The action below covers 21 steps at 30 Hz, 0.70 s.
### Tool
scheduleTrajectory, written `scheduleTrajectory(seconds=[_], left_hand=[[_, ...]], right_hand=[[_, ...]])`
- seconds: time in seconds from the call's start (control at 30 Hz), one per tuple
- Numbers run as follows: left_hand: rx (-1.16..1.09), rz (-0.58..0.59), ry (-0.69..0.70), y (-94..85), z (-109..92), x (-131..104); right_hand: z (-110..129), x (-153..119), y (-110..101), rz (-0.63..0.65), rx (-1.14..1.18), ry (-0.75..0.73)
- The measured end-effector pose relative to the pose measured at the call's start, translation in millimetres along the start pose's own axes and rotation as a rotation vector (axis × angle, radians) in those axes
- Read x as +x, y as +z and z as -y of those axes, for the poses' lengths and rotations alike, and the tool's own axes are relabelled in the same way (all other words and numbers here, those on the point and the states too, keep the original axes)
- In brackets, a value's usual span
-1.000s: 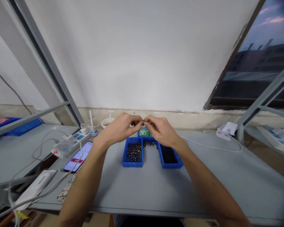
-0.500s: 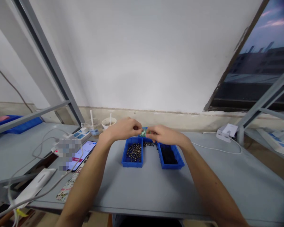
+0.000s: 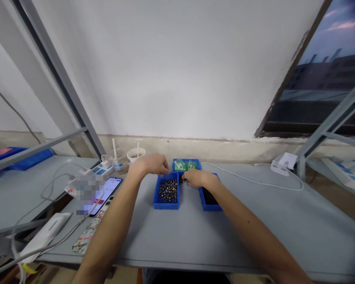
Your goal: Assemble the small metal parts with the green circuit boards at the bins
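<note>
My left hand hovers at the far edge of the left blue bin, which holds many small brass-and-dark metal fittings. Its fingers are curled together and point down; what they pinch, if anything, is too small to make out. My right hand is low over the gap between the two front bins, fingertips closed at a few small dark metal pieces lying there. Under my right wrist is the right blue bin with black contents. Behind both hands, a third blue bin contains green-and-clear packets.
On the left lie a phone, a patterned case, a power strip and loose cables. A plastic cup and a white paper cup with straws stand near the wall. A white cable crosses the right side of the grey table.
My hands have parted from in front of the back bin, uncovering its green packets. The left moved left and down towards the left bin; the right came down to the small metal pieces.
</note>
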<state>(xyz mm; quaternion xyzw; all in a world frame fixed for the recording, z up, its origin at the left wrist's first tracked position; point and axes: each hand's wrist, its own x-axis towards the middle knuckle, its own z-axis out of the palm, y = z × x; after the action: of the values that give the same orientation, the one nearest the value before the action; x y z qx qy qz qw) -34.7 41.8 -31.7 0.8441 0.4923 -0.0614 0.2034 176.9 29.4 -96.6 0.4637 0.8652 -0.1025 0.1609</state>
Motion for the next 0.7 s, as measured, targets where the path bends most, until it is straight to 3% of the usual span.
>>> scheduleTrajectory(seconds=[0.17,0.37,0.7], left_hand=[[-0.023,-0.042,0.088,-0.5,-2.7,-4.3],[-0.022,-0.033,0.124,-1.2,-13.0,-10.1],[-0.03,-0.053,0.142,-0.6,-13.8,-10.5]], right_hand=[[3.7,0.5,-1.2,0.002,-0.02,-0.006],[5.4,1.1,-1.4,-0.081,-0.022,-0.011],[2.2,6.2,4.2,-0.049,-0.024,-0.041]])
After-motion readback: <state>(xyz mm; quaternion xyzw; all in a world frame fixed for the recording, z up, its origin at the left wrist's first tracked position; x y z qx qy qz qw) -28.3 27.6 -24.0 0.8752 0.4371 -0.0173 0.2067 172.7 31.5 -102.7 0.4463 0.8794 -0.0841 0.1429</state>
